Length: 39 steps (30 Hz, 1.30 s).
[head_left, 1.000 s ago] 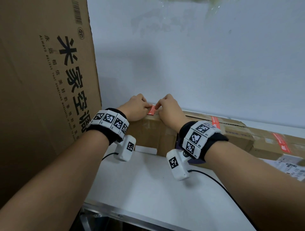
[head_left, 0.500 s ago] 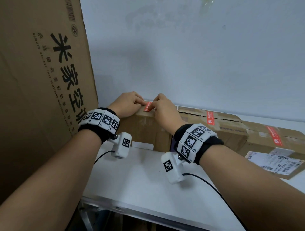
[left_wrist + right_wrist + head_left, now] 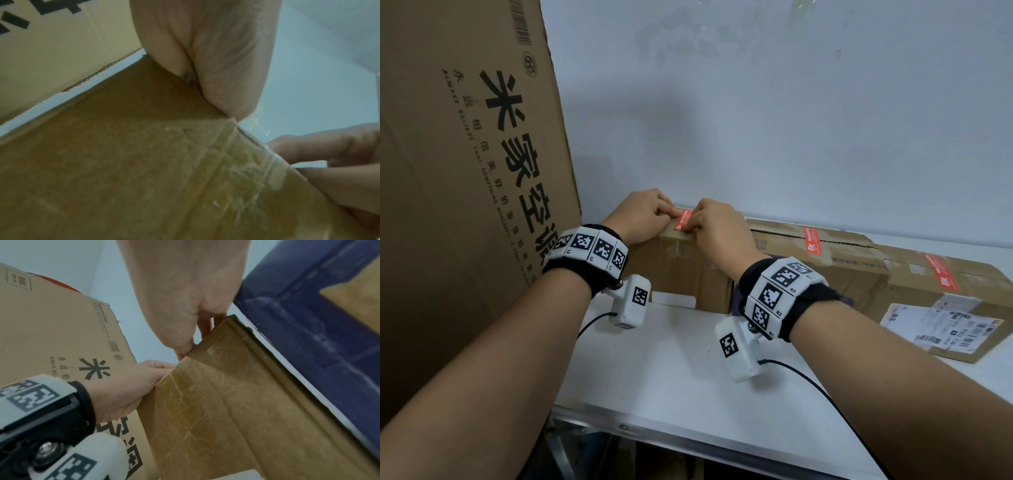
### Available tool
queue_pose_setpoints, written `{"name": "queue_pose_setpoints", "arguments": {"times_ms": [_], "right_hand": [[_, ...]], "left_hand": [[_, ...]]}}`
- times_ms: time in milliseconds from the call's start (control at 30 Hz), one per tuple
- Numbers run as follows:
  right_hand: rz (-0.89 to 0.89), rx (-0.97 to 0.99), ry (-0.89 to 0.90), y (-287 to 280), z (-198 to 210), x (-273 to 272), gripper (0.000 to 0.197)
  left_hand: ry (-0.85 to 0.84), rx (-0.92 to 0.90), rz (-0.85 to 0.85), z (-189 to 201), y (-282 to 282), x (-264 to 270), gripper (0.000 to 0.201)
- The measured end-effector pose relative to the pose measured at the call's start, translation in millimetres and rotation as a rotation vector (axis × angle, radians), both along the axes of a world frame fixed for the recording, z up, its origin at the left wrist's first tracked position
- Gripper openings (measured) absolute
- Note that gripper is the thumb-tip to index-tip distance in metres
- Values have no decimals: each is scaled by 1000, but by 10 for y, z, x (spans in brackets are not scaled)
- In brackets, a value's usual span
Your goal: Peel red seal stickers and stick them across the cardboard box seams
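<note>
A red seal sticker (image 3: 683, 220) lies on the top front edge of the leftmost small cardboard box (image 3: 674, 267). My left hand (image 3: 643, 216) rests on the box top with curled fingers that hold the sticker's left side. My right hand (image 3: 717, 229) holds its right side between thumb and curled fingers. The left wrist view shows the box face (image 3: 123, 162), my left palm (image 3: 205, 48) on its top edge and the right hand's fingertips (image 3: 329, 154). In the right wrist view both hands sit on the box top (image 3: 216, 402); the sticker is hidden there.
A tall printed carton (image 3: 465, 171) stands close on the left. Two more boxes to the right carry red stickers (image 3: 811, 241) (image 3: 941, 272) across their seams; the far one has a shipping label (image 3: 945, 323). The white table (image 3: 671, 377) ends at a metal front edge; a wall stands behind.
Both hands stay at the sticker on the left box. More of the red sticker now shows between the fingers, and it lies flatter on the box top.
</note>
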State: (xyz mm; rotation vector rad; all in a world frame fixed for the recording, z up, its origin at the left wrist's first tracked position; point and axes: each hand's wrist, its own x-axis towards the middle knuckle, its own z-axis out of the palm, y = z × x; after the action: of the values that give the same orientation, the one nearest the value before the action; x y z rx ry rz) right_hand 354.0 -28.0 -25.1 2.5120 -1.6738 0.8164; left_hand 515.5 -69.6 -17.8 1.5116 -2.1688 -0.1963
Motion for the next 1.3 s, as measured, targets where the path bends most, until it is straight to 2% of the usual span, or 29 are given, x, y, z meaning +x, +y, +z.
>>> {"name": "queue_pose_setpoints", "arguments": {"times_ms": [133, 233, 333, 533, 800, 900, 1300], "right_hand": [[-36, 37, -115, 28, 5, 29, 29], [-43, 69, -144, 50, 7, 36, 16], [-37, 100, -148, 48, 3, 32, 24], [-5, 123, -111, -17, 7, 26, 29], [-9, 131, -114, -72, 5, 33, 28], [-10, 125, -111, -72, -3, 35, 28], [-22, 126, -114, -78, -5, 35, 25]], "left_hand": [[-2, -7, -1, -3, -7, -4, 34], [21, -28, -17, -8, 1, 8, 33], [57, -58, -67, -17, 41, 25, 32], [9, -142, -134, -113, 113, 37, 32], [106, -267, -84, -234, 212, 28, 34], [203, -293, -67, -256, 250, 36, 33], [408, -298, 4, -287, 356, -83, 29]]}}
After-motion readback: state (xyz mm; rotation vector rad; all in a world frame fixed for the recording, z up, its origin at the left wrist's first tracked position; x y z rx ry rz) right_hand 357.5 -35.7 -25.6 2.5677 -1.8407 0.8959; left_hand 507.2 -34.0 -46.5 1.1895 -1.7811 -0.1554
